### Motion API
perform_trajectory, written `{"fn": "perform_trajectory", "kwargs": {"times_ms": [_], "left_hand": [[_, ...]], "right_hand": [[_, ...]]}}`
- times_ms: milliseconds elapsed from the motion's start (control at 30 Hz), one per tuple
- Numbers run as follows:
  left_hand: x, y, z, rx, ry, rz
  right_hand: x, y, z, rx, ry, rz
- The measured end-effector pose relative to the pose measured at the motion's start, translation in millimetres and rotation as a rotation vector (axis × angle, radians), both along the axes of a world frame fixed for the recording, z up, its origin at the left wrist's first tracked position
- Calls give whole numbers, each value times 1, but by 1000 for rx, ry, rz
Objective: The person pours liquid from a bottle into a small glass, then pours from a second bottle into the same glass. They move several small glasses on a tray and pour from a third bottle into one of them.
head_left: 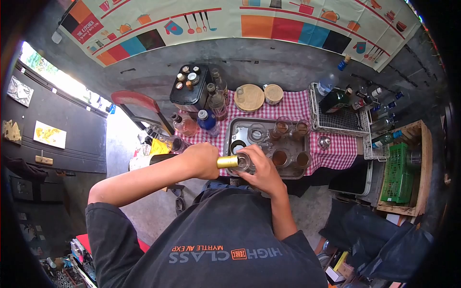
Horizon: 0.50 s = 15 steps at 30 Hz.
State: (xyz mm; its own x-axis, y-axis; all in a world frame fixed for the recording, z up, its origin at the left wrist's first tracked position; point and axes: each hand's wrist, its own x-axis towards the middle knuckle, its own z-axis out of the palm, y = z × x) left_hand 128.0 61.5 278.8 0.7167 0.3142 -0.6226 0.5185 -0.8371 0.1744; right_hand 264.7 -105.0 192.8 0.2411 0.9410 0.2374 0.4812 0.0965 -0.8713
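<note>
My left hand [201,160] is wrapped round a dark bottle with a gold neck [227,162]; its body passes behind my forearm to the left. My right hand [263,172] holds a clear glass [244,164], tilted towards the bottle. The bottle's mouth is at the glass rim; whether liquid flows is too small to tell. Both are over the near left corner of a metal tray [269,174]. On the tray stand several glasses with brown contents, among them one glass [280,157] just beyond my right hand, and a clear glass [257,133] farther back.
Left of the tray stand a blue bottle [207,121], a pink bottle [184,125] and a black box [191,86] with bottle tops. Behind it lies a round wooden board [248,98]. At right are a wire rack [336,125] with bottles and a green crate [396,174].
</note>
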Motion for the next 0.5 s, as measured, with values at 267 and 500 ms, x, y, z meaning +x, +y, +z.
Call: {"fn": "perform_trajectory", "kwargs": {"times_ms": [267, 500], "left_hand": [[-2, 2, -2, 2, -6, -8], [-4, 6, -4, 1, -17, -2]], "right_hand": [[-2, 2, -3, -19, 28, 6], [-4, 6, -2, -33, 23, -5]]}}
